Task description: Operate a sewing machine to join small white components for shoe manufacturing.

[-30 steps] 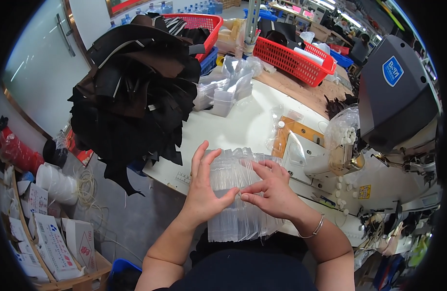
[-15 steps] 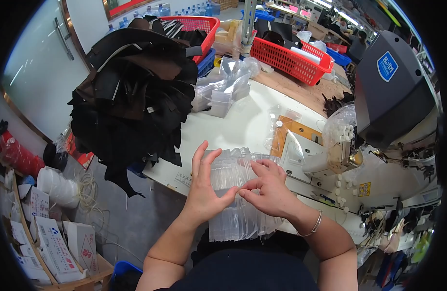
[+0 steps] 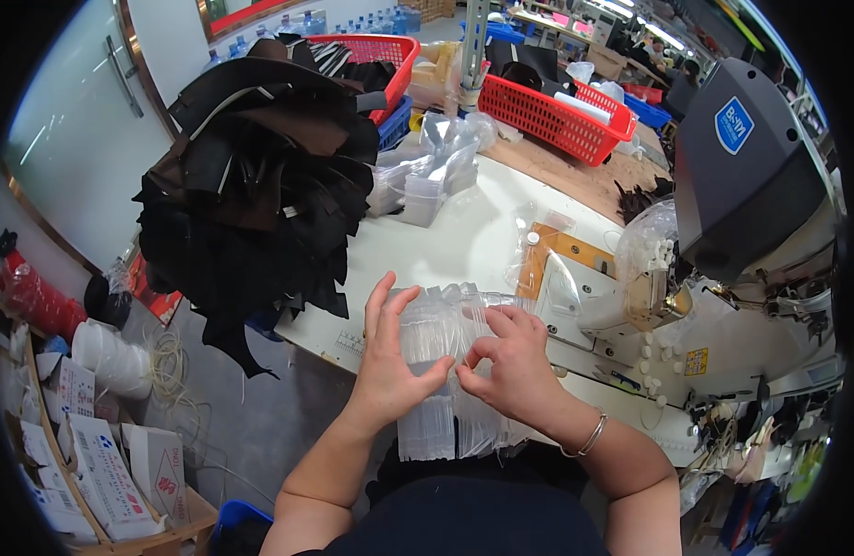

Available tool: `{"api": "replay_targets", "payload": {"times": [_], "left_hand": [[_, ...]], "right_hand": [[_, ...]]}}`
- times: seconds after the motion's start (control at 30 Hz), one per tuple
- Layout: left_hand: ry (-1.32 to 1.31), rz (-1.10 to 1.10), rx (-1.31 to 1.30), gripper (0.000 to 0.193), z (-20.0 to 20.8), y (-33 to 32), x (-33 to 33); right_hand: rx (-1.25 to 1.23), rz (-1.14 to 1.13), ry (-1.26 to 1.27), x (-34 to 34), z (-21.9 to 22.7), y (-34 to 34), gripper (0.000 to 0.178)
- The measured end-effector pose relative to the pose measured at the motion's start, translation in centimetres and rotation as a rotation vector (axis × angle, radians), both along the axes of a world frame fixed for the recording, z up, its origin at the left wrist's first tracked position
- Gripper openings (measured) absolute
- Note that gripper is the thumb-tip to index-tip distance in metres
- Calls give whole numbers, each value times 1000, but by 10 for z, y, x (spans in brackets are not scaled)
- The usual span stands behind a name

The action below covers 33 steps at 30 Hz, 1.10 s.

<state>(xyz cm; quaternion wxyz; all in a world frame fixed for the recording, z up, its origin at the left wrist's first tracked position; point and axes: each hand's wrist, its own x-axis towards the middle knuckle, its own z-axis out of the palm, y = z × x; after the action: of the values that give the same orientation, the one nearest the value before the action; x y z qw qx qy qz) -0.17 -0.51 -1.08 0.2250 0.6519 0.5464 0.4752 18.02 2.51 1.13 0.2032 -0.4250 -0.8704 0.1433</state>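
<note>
A row of thin clear plastic pieces (image 3: 429,428), packed together, lies at the table's front edge and overhangs it toward me. My left hand (image 3: 390,357) is along its left side, fingers stretched and spread, with the thumb reaching over the pieces. My right hand (image 3: 515,361) is bent over the right part of the row, index finger and thumb curled together at the pieces' edges. A narrow dark gap parts the row between my hands. The right palm hides some of the pieces.
A large heap of black and brown cut pieces (image 3: 251,185) stands at left. Behind are more clear plastic pieces (image 3: 422,190) and red baskets (image 3: 557,120). A sewing machine (image 3: 751,176) stands at right, with an orange-brown plate (image 3: 538,255) beside it. Boxes (image 3: 103,473) lie lower left.
My right hand has shifted slightly right, its thumb and index finger drawing away from my left thumb. A gap has opened in the row of plastic pieces. My left hand has barely moved.
</note>
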Motion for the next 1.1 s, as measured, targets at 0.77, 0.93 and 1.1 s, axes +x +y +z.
{"api": "replay_targets", "payload": {"times": [0.77,0.93,1.1], "left_hand": [[-77,-24,-12,72,-5,0,-2],[-55,8,-17,73,-3,0,-1],[-46,15,-9,73,-3,0,-1]], "right_hand": [[-163,20,-21,5,7,2,38],[-157,25,-21,6,7,2,36],[-213,41,-48,6,11,2,29]]}}
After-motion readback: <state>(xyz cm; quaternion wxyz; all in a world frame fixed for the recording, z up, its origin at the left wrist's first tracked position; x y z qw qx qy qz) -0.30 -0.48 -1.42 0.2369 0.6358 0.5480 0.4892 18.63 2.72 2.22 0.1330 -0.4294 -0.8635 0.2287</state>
